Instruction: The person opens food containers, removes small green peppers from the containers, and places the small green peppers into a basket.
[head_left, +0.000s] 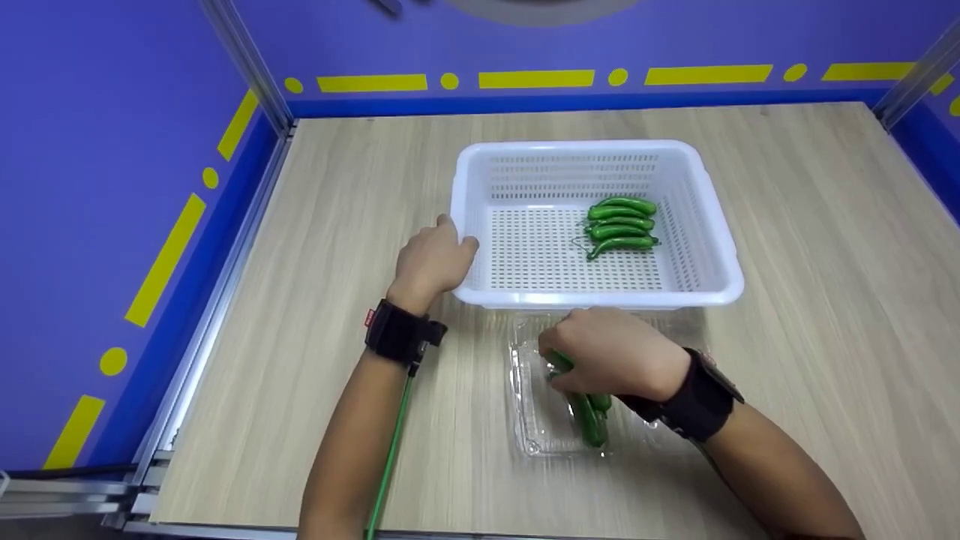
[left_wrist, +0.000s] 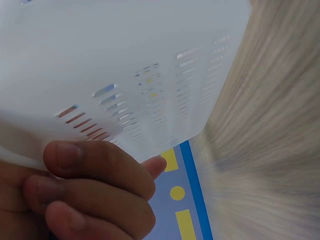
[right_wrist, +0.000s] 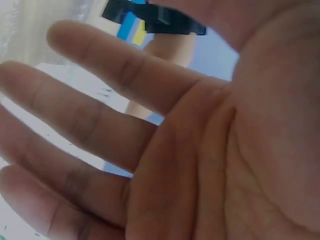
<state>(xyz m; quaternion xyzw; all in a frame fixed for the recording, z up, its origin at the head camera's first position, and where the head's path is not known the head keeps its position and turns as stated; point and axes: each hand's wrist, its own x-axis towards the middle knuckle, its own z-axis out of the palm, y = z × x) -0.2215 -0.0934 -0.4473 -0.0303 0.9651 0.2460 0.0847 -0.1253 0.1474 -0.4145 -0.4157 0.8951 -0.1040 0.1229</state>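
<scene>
With my left hand (head_left: 431, 259) gripping the basket (head_left: 480, 289) rim and my right hand (head_left: 611, 352) spread flat over the peppers (head_left: 589, 416), the flimsy tray (head_left: 529, 420) could skid, spilling them.

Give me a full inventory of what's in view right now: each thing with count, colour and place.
basket: one, white, perforated, middle of the table.
peppers in basket: about four, green, right side of the basket floor.
tray: one, clear plastic, on the table just in front of the basket.
peppers in tray: a few, green, partly under the right hand; count unclear.
table: one, light wood.
walls: blue with yellow markings, behind and to the sides.
left hand: grips the basket's left front corner.
right hand: fingers spread, over the peppers in tray.
</scene>
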